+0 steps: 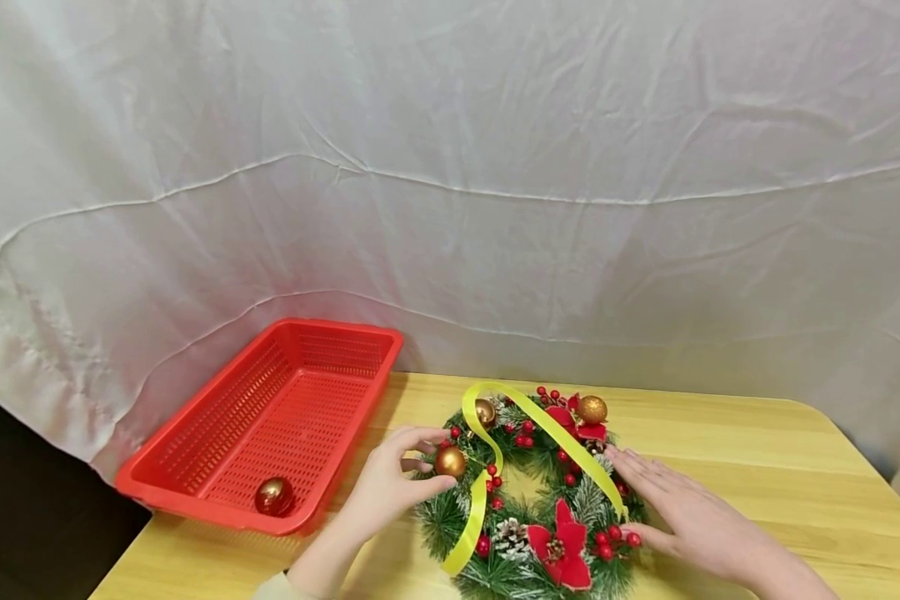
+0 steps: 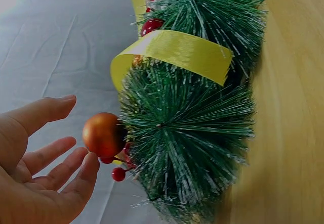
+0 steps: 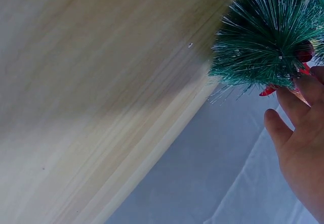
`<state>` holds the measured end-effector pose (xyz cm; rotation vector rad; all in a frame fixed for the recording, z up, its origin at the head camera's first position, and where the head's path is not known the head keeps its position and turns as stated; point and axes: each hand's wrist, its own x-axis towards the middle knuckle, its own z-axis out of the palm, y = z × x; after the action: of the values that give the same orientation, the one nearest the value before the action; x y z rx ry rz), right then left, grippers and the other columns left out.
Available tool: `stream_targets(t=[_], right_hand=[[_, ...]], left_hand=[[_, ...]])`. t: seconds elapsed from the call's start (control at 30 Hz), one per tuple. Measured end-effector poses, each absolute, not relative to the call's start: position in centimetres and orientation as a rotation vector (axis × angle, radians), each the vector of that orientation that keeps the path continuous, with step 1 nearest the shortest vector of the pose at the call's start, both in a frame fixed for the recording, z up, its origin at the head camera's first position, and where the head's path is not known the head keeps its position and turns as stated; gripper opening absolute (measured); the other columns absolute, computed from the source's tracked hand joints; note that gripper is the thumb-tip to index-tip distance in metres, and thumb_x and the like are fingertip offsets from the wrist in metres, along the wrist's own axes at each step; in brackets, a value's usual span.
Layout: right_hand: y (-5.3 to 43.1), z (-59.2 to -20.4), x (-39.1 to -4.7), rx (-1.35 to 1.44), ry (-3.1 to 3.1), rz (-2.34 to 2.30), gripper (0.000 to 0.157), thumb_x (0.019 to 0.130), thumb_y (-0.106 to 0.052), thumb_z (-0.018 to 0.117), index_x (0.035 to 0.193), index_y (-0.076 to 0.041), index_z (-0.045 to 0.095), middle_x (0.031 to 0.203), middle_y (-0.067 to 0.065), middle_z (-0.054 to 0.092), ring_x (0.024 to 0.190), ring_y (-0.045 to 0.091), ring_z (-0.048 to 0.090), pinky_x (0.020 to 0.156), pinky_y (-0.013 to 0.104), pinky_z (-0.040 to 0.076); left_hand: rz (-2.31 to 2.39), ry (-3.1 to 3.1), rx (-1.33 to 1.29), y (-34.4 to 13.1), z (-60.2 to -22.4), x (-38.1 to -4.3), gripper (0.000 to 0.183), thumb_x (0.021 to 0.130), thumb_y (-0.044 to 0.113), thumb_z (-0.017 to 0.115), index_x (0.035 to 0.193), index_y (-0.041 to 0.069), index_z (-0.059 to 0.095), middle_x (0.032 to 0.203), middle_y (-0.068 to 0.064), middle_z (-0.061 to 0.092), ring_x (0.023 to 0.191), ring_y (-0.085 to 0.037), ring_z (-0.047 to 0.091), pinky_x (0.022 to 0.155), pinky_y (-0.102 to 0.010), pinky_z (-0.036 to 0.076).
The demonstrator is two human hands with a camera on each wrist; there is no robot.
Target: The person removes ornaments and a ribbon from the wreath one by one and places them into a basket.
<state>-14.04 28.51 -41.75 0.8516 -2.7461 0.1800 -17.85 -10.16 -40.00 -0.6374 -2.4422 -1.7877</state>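
A green wreath (image 1: 446,525) lies on the table, trimmed with red berries, pinecones and red flowers (image 1: 570,558). A yellow ribbon (image 1: 551,427) loops over it. Beside a matte gold ball (image 1: 450,462) on the wreath's left side is my left hand (image 1: 384,483), thumb and fingers spread apart. In the left wrist view, a fingertip is at the ball (image 2: 103,134) while the thumb stays clear of it; contact is hard to tell. My right hand (image 1: 690,517) rests with extended fingers against the wreath's right side, near some berries.
To the left stands a red perforated basket (image 1: 195,508) with one shiny gold-brown ball (image 1: 273,496) inside. The wooden table (image 1: 780,467) has a rounded far right corner. A grey-white cloth (image 1: 495,267) hangs behind it.
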Motion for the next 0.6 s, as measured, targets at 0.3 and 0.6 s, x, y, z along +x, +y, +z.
stream_targets(t=[0.3, 0.6], right_hand=[[28.5, -41.7, -14.1, 0.832, -2.768, 0.184, 0.076, 0.091, -0.052, 0.055, 0.153, -0.018, 0.024, 0.151, 0.004, 0.033, 0.135, 0.011, 0.021, 0.108, 0.010, 0.000], [28.5, -41.6, -14.1, 0.834, -2.774, 0.185, 0.076, 0.091, -0.052, 0.055, 0.152, -0.018, 0.026, 0.150, 0.006, 0.035, 0.133, 0.021, 0.031, 0.107, 0.009, -0.001]], left_hand=[[-1.731, -2.448, -0.655, -9.6, -40.5, -18.1, 0.053, 0.069, 0.011, 0.084, 0.118, 0.007, 0.063, 0.112, -0.007, 0.059, 0.095, -0.024, 0.060, 0.078, -0.029, 0.055], [-1.681, -2.458, -0.636, -9.1, -40.9, -17.9, 0.051, 0.069, 0.011, 0.084, 0.116, 0.010, 0.065, 0.111, -0.008, 0.058, 0.092, -0.025, 0.060, 0.076, -0.029, 0.055]])
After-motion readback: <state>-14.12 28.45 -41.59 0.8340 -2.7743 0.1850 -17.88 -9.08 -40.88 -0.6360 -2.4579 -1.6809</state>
